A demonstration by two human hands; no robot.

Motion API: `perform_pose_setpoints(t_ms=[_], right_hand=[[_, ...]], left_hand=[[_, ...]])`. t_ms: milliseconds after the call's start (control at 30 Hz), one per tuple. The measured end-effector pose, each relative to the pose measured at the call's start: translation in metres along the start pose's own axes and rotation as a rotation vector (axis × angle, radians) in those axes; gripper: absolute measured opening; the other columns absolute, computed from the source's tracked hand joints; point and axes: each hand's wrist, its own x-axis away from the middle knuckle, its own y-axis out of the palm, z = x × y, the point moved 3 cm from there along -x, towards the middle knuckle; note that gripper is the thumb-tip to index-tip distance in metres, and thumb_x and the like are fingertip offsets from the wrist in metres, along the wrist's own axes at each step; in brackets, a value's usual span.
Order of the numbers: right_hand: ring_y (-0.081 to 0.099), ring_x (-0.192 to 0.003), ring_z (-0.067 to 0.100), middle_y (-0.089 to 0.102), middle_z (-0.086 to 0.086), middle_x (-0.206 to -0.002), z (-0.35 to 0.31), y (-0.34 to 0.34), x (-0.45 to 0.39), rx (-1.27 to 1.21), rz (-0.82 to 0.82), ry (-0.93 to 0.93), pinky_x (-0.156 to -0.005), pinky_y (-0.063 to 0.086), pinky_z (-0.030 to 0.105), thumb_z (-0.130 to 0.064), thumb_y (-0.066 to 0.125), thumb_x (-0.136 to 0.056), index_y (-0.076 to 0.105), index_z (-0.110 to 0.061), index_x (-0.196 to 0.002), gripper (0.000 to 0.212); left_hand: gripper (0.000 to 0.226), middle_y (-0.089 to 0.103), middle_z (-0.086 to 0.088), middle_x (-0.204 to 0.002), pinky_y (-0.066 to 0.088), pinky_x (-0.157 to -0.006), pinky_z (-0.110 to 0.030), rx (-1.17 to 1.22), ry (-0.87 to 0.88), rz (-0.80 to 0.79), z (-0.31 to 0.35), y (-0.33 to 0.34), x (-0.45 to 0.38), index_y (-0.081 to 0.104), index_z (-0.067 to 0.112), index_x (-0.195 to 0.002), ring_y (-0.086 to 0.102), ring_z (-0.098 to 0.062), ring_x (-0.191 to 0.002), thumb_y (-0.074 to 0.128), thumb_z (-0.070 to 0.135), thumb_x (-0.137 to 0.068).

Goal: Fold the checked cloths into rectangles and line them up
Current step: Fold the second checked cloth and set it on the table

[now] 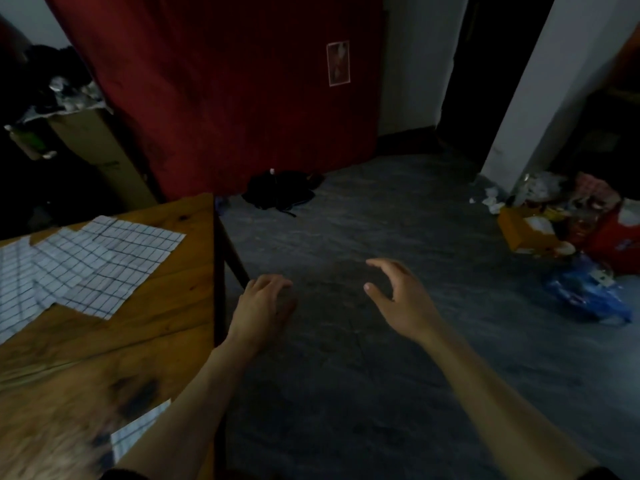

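Several white checked cloths (104,261) lie flat and overlapping on the wooden table (166,327) at the left. A corner of another checked cloth (138,431) shows at the table's near edge, partly behind my left forearm. My left hand (259,306) hovers just past the table's right edge, over the floor, fingers loosely curled and holding nothing. Further right, my right hand (398,296) is also over the floor, its fingers spread and empty. Both hands are well clear of the cloths.
A red curtain (225,98) hangs behind the table. A black bag (280,192) lies on the grey floor. Boxes, plastic bags and litter (568,237) pile up at the right wall. A cardboard box (100,150) stands at the far left.
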Motion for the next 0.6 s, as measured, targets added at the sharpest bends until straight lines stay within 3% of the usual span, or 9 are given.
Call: perform_pose_setpoints(t_ms=[167, 300, 433, 600], right_hand=[[0.047, -0.125, 0.013, 0.051, -0.002, -0.136, 0.022, -0.022, -0.03, 0.026, 0.029, -0.009, -0.105, 0.036, 0.027, -0.03, 0.063, -0.092, 0.053, -0.018, -0.134, 0.044], [0.048, -0.125, 0.013, 0.052, -0.002, -0.135, 0.034, -0.019, -0.073, 0.053, 0.009, -0.027, -0.106, 0.038, 0.031, -0.031, 0.065, -0.091, 0.054, -0.02, -0.133, 0.045], [0.05, -0.122, 0.012, 0.054, -0.003, -0.132, 0.033, -0.003, -0.134, 0.085, -0.008, -0.04, -0.102, 0.034, 0.023, -0.029, 0.067, -0.09, 0.056, -0.02, -0.131, 0.043], [0.049, -0.125, 0.015, 0.054, -0.003, -0.132, 0.013, 0.029, -0.235, 0.127, -0.061, -0.07, -0.106, 0.036, 0.027, -0.031, 0.067, -0.09, 0.055, -0.021, -0.131, 0.045]], left_hand=[[0.041, 0.052, 0.0, -0.13, 0.044, -0.101, -0.045, 0.003, -0.04, 0.014, 0.018, 0.001, -0.042, 0.054, 0.025, -0.127, 0.049, -0.021, -0.119, 0.057, 0.045, -0.092], [0.041, 0.052, -0.003, -0.132, 0.043, -0.1, -0.043, 0.021, -0.05, 0.019, 0.018, 0.003, -0.083, 0.054, 0.023, -0.129, 0.046, -0.021, -0.12, 0.055, 0.046, -0.094], [0.044, 0.049, -0.001, -0.134, 0.042, -0.1, -0.043, 0.007, -0.058, 0.034, -0.005, 0.005, -0.133, 0.051, 0.025, -0.131, 0.045, -0.021, -0.122, 0.049, 0.05, -0.095], [0.044, 0.048, 0.001, -0.135, 0.042, -0.099, -0.037, 0.073, -0.117, 0.116, -0.06, -0.011, -0.201, 0.048, 0.028, -0.133, 0.044, -0.018, -0.123, 0.047, 0.052, -0.095]])
